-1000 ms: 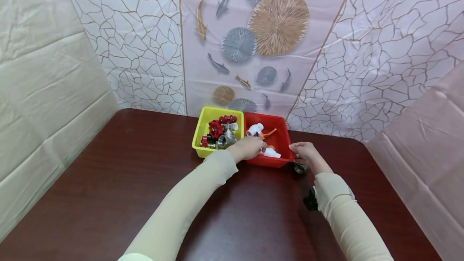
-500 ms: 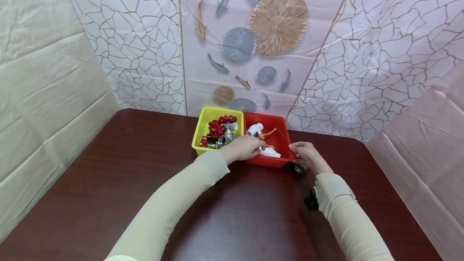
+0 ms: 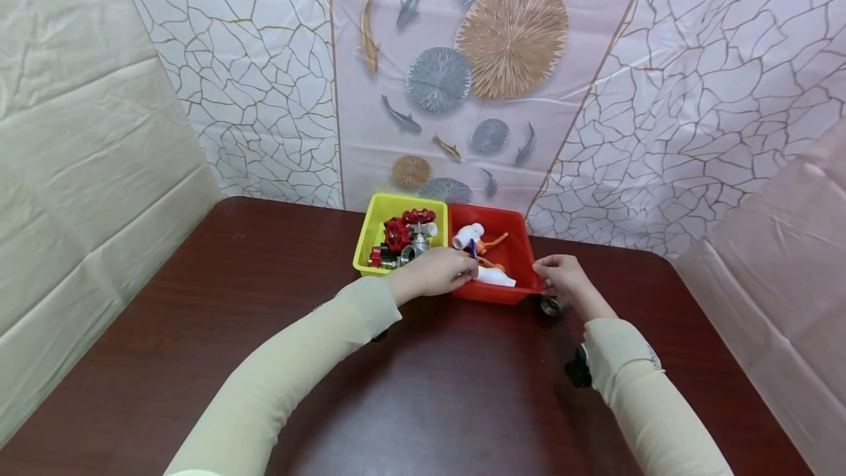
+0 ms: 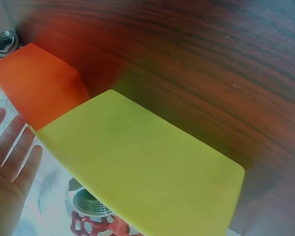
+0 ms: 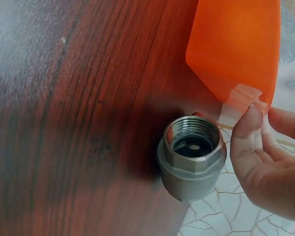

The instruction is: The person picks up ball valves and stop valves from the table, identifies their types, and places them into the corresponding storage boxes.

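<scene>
A red plastic bin (image 3: 492,295) stands against a yellow bin (image 3: 360,255). My right hand (image 3: 563,276) pinches the red bin's near right corner between thumb and fingers. My left hand (image 3: 438,270) hovers where the two bins meet, its fingers (image 4: 12,145) loosely extended beside the rims in the left wrist view. Inside the red bin lie a white plastic valve (image 3: 468,234) with an orange lever (image 3: 492,243), and another white valve (image 3: 496,277) nearer the front. A blue lever (image 3: 473,248) shows just past the left fingers. Metal valves with red handwheels (image 3: 396,233) fill the yellow bin.
A threaded metal fitting (image 5: 191,157) stands on the dark wooden table (image 3: 423,395), just below the right hand. Behind the bins rises a patterned cloth wall (image 3: 264,79). Plain cloth panels (image 3: 99,167) flank the table on both sides.
My left hand has drawn back slightly to the left, away from the front white valve, uncovering more of the blue lever. The right hand has kept its hold on the red bin's corner.
</scene>
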`<state>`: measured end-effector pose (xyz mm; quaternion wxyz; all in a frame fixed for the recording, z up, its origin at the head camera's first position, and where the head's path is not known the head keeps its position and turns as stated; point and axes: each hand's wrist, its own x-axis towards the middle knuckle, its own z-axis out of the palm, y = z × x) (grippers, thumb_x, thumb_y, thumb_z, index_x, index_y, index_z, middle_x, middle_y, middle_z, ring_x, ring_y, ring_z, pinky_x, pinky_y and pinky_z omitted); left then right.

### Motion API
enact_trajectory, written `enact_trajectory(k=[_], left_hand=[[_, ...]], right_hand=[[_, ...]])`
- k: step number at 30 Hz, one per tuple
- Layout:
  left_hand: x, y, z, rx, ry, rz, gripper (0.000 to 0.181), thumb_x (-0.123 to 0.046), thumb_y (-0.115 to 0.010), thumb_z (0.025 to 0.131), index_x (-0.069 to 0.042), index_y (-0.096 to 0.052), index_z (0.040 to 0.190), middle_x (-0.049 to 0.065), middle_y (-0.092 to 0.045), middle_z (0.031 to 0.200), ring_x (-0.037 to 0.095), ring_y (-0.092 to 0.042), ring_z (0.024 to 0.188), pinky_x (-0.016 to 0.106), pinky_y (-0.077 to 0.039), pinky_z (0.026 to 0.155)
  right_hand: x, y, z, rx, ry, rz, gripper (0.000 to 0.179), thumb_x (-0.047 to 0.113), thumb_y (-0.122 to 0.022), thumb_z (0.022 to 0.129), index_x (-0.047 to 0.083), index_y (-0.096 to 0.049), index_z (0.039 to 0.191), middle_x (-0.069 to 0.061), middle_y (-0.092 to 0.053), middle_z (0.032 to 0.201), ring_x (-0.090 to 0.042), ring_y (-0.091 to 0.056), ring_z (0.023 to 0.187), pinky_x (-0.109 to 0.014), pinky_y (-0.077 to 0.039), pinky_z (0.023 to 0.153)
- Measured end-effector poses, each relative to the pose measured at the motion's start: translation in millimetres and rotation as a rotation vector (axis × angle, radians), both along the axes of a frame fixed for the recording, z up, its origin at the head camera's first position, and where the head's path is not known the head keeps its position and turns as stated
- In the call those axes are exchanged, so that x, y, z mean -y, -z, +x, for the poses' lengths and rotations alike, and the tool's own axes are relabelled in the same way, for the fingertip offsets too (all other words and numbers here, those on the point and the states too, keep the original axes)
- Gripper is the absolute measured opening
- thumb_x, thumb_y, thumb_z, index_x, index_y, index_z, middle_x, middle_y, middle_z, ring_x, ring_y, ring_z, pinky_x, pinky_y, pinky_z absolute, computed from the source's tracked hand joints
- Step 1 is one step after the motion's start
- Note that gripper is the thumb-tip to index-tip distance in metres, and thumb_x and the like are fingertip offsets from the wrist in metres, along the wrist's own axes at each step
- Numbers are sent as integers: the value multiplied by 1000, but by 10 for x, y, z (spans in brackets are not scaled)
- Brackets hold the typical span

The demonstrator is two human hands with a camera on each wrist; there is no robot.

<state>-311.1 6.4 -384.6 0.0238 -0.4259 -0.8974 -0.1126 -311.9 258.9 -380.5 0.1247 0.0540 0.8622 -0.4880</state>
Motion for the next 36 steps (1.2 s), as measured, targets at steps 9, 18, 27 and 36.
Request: enact_trajectory(k=[9, 18, 27, 36], left_hand=[[123, -16, 97, 23, 14, 72, 18, -13, -53, 94, -11, -66, 107, 2, -69, 100, 13, -63, 89, 28, -51, 87], [253, -14, 174, 39, 0, 84, 20, -17, -56, 94, -14, -66, 111, 0, -69, 102, 11, -62, 92, 28, -50, 89], [429, -24, 244, 28, 15, 99, 19, -15, -59, 92, -11, -67, 109, 2, -70, 104, 14, -64, 97, 31, -50, 91], [636, -1, 389, 54, -1, 143, 19, -15, -58, 93, -12, -67, 110, 3, -69, 106, 15, -63, 98, 33, -50, 90]], right_hand=[[-84, -32, 79, -91, -17, 56, 33, 6, -48, 95, -19, -49, 116, 0, -58, 69, -6, -58, 54, -26, -55, 56], [-178, -25, 91, -144, 10, 105, 29, 7, -51, 94, -16, -51, 112, 0, -58, 69, -7, -56, 52, -27, -55, 54], [-235, -27, 173, -282, -59, 419, 23, 12, -54, 91, -9, -58, 101, -22, -62, 87, -13, -56, 59, -27, -47, 54], [-292, 41, 135, -337, -183, 504, 24, 13, -57, 91, -8, -59, 102, -25, -61, 95, -32, -56, 82, -38, -47, 67]])
